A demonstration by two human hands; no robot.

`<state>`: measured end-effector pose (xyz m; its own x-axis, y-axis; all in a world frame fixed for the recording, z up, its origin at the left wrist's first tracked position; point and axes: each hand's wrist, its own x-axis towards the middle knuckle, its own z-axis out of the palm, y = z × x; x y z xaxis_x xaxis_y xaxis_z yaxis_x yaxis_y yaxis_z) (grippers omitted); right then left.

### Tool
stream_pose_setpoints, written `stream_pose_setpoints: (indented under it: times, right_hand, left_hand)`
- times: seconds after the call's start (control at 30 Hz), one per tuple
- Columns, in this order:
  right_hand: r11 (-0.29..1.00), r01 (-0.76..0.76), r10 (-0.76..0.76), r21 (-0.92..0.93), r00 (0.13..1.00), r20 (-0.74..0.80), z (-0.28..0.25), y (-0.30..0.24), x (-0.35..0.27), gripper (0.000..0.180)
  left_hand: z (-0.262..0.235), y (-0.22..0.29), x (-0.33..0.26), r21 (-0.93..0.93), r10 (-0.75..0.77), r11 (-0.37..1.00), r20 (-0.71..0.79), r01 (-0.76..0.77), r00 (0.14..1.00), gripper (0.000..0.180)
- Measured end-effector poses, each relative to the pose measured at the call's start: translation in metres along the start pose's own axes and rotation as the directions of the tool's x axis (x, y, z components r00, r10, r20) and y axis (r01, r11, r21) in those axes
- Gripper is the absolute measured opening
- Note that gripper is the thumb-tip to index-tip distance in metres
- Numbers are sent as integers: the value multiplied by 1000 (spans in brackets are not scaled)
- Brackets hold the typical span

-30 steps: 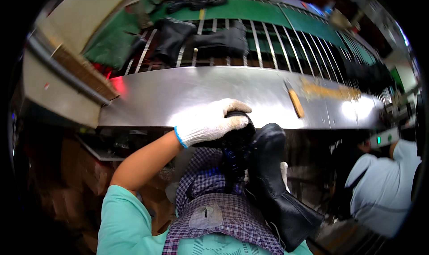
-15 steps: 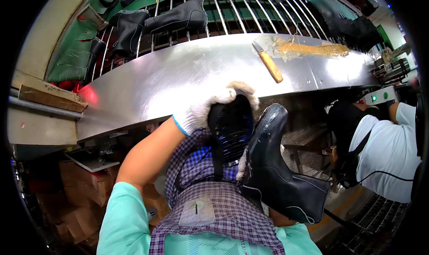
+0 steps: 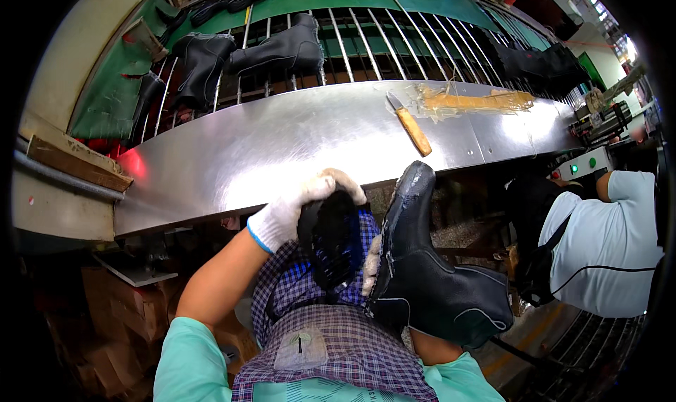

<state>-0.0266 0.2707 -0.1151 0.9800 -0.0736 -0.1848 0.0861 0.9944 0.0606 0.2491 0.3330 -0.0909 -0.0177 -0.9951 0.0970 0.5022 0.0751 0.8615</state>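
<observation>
Boot upper [image 3: 433, 282], black and ankle-high, sits in my lap against the checked apron [image 3: 338, 338], its sole end turned toward the steel bench [image 3: 282, 148] and its shaft lying out to my right. My left hand [image 3: 299, 208], in a white glove with a blue cuff, curls over a dark rounded piece [image 3: 331, 240] just beside the boot; the fingers are closed around its top edge. My right hand [image 3: 372, 264], also gloved in white, is mostly hidden behind the boot, and I see only a few fingertips pressed against the boot's front seam, so I cannot tell how firmly they are clamped.

On the bench lies a knife with a yellow wooden handle [image 3: 410, 126], and near it a smear of amber glue [image 3: 472, 100]. Beyond the bench, more black boots [image 3: 278, 50] rest on a rack of metal rods [image 3: 380, 35]. Another person in a light blue shirt [image 3: 605, 240] sits at my right.
</observation>
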Motion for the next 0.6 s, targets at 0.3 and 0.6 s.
stream_pose_setpoints:
  times: [0.3,0.6]
  right_hand:
    - [853,275,-407,-444,883,-234,-12,28,-23,74]
    - [837,292,-440,-463,863,-250,-36,55,-27,82]
  left_hand:
    - [-2,-7,27,-306,-58,947,120,93,991,39]
    - [-6,-26,18,-468,-83,868,192,166,978,75]
